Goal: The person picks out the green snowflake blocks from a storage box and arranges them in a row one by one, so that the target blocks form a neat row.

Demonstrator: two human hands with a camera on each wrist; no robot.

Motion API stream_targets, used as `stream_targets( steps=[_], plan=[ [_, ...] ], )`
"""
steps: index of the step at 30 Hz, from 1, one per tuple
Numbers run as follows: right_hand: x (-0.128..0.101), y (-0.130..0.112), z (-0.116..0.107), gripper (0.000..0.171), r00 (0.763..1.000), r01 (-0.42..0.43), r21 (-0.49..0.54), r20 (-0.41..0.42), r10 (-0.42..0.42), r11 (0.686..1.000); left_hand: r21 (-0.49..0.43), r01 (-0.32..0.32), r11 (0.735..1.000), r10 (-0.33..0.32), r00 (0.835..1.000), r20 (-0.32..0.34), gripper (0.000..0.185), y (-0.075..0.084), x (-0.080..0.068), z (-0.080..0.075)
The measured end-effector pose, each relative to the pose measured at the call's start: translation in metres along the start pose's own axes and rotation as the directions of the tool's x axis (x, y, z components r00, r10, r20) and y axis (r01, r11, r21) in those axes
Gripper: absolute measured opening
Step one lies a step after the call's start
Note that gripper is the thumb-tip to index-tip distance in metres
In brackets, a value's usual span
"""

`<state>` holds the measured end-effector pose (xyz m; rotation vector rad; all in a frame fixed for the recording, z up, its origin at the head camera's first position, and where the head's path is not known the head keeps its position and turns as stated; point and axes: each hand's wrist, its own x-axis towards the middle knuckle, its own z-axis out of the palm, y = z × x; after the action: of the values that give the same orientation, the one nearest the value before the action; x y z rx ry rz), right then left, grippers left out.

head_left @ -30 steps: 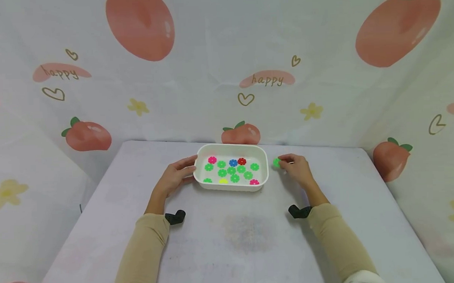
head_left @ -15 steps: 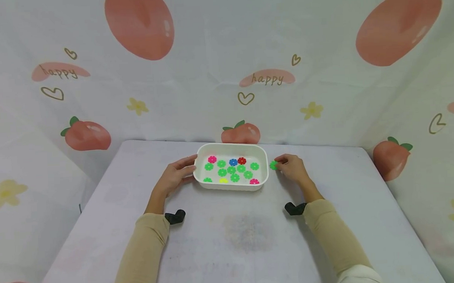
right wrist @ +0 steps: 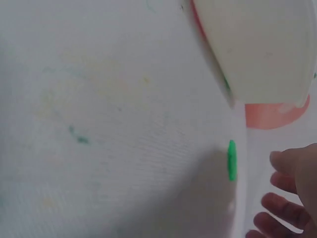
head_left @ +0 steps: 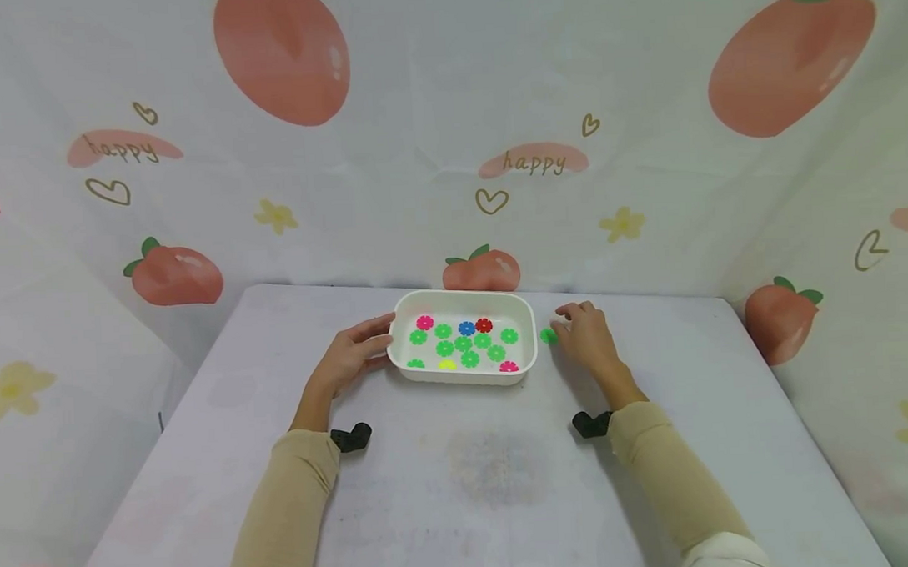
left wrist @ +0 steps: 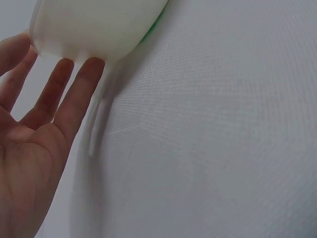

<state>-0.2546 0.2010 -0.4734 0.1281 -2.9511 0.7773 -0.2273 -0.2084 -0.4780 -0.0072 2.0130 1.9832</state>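
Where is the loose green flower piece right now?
In the head view, the green flower piece lies on the table, between the white tray and the right hand.

- White plastic tray (head_left: 535,347): rectangular with rounded corners, standing flat on the table at its far middle. Its left end wall is touched by straight fingers (left wrist: 74,99).
- Flower-shaped discs (head_left: 464,343) inside the tray: mostly green, with two pink, one blue, one red and one yellow, spread in a single layer.
- Loose green disc (head_left: 548,336): lying flat on the table just beside the tray's right wall, apart from the fingertips (right wrist: 277,161) near it.
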Motion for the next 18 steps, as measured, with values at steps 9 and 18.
stream_targets(
  steps=[9, 18],
  plan=[
    [-0.003, -0.018, -0.012, 0.065, 1.000, 0.007, -0.157, 0.031, -0.003, 0.988, -0.017, -0.002, 1.000, 0.002, 1.000, 0.001, 0.048, -0.001, 0.001, 0.000],
    [-0.004, -0.036, -0.019, 0.075, 0.997, 0.077, -0.221, 0.026, -0.073, 0.972, -0.011, 0.013, 1.000, -0.013, 1.000, -0.007, 0.048, -0.001, 0.000, 0.000]
  ],
)
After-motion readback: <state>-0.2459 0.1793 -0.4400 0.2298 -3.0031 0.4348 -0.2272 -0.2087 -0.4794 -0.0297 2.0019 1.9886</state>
